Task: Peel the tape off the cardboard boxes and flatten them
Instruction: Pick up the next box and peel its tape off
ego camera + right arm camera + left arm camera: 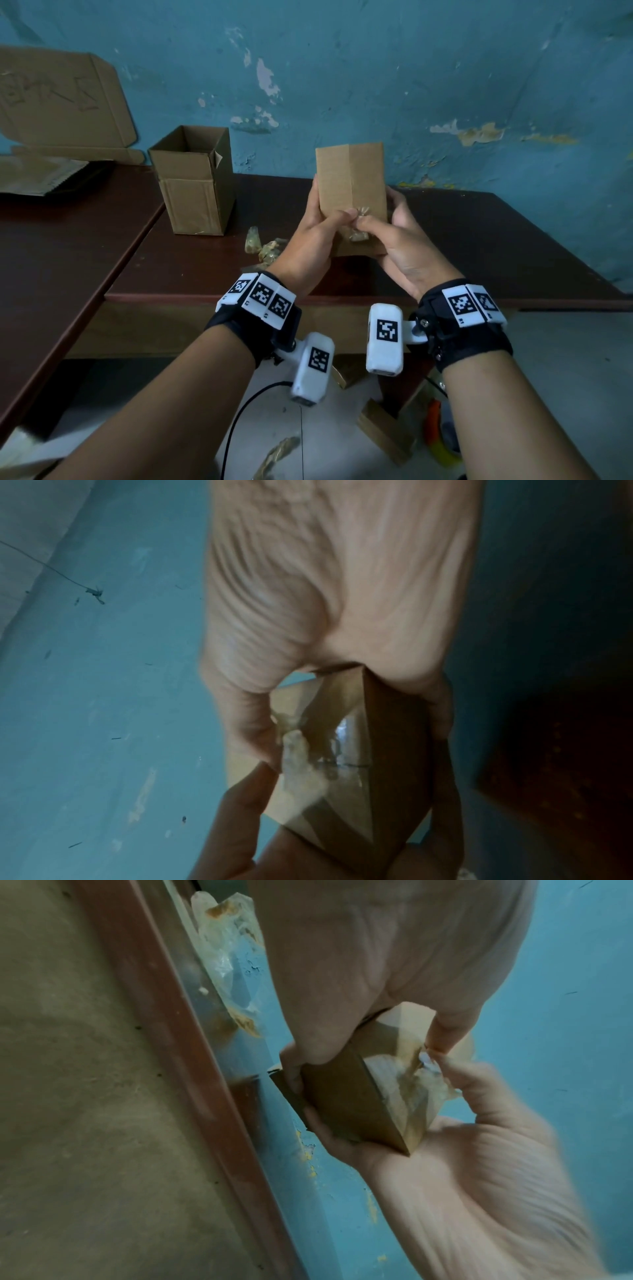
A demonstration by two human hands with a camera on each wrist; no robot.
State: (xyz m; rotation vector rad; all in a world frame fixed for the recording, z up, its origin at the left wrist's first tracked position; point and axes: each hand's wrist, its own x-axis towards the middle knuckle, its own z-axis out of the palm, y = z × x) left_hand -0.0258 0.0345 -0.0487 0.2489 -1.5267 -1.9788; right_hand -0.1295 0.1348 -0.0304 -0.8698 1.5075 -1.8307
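Cardboard box [350, 192], small and brown, is being held upright between both hands above the dark table [479, 240], its long axis running vertically and one folded corner edge facing the camera. The left hand [310, 240] is gripping its left side with the thumb lying across the front, while the right hand [399, 240] is cupping the right side and pinching crumpled clear tape [359, 222] on the front face. No readable writing is showing on it. Another open box [195, 181] is standing upright farther left, with loose tape scraps [263, 246] lying nearby.
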